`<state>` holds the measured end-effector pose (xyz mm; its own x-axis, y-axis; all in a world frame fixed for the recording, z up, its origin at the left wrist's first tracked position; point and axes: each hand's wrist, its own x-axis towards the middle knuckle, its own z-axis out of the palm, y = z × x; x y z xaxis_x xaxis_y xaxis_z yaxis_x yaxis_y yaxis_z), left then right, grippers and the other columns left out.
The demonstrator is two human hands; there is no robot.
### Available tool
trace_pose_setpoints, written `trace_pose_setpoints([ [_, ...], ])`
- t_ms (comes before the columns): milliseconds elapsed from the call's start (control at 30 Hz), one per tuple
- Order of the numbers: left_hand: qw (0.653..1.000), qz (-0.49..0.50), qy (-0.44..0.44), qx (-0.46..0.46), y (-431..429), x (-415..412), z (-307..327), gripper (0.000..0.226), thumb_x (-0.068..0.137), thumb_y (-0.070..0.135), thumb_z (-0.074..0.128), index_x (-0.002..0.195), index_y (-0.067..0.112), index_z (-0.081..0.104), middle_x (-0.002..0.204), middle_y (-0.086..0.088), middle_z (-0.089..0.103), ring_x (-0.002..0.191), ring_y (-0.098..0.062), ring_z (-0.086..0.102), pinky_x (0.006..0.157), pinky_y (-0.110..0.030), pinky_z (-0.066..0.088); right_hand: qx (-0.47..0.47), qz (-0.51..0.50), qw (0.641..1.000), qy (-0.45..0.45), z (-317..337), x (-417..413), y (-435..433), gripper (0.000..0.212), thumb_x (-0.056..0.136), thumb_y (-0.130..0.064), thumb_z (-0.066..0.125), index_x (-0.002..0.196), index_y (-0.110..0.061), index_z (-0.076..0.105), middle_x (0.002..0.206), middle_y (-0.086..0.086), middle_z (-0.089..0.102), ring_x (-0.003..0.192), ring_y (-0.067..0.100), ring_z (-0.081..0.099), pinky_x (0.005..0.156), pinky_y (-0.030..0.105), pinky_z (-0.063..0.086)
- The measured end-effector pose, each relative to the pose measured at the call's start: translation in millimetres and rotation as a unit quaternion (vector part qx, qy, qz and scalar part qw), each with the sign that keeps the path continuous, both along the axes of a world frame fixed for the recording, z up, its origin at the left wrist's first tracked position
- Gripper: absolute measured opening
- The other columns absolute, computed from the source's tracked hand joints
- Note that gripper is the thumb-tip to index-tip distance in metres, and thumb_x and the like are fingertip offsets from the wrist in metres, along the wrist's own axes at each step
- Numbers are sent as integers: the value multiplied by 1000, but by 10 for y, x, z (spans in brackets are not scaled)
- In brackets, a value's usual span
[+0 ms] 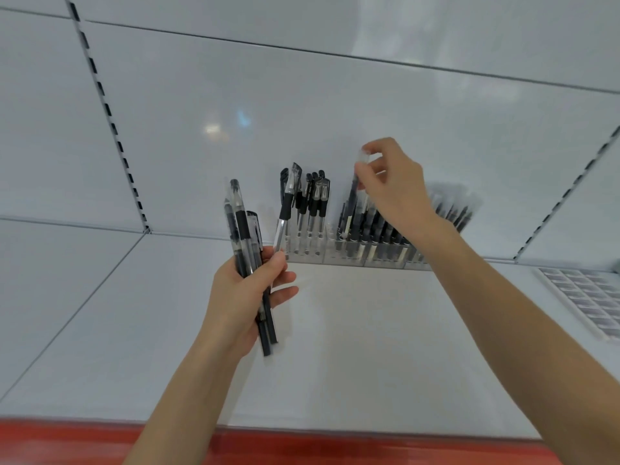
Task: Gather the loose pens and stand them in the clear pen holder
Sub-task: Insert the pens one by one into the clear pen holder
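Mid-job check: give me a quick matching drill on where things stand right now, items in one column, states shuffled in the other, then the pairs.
Items:
1. left hand
2. right hand
3. clear pen holder
4. single pen

States:
A. stands against the back wall, already holding upright pens
B. grips a bundle of pens
C. pinches one pen near its top
D. upright over the holder, in fingertips

Pairs: 1-B, 2-C, 3-A, 4-D
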<state>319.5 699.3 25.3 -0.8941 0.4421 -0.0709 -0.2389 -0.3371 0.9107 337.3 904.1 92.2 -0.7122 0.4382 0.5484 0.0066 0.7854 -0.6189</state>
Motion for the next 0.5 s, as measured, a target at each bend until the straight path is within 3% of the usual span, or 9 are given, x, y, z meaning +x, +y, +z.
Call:
trace_pose_setpoints([
  [167, 1000, 5, -2, -6, -21, -1, -16, 4, 85, 7, 60, 88, 7, 58, 71, -5, 59, 56, -8, 64, 56, -25, 57, 48, -9, 999, 17, 15, -15, -25, 22, 95, -24, 45, 108, -8, 52, 91, 3, 63, 81, 15, 58, 71, 20, 45],
  [300, 1000, 8, -2, -7, -29, -5, -23, 4, 85, 7, 61, 88, 7, 58, 71, -5, 60, 57, -8, 63, 56, -25, 58, 45, -22, 998, 35, 40, -37, 15, 20, 93, -17, 47, 107, -4, 55, 94, 4, 59, 83, 13, 54, 78, 23, 47],
  [500, 1000, 5, -2, -6, -19, -2, -24, 4, 85, 7, 60, 89, 6, 58, 71, -5, 59, 56, -8, 64, 57, -25, 58, 38, -23, 998, 35, 65, -33, 49, 24, 92, -14, 50, 115, -7, 53, 90, 3, 56, 78, 14, 54, 73, 21, 47],
])
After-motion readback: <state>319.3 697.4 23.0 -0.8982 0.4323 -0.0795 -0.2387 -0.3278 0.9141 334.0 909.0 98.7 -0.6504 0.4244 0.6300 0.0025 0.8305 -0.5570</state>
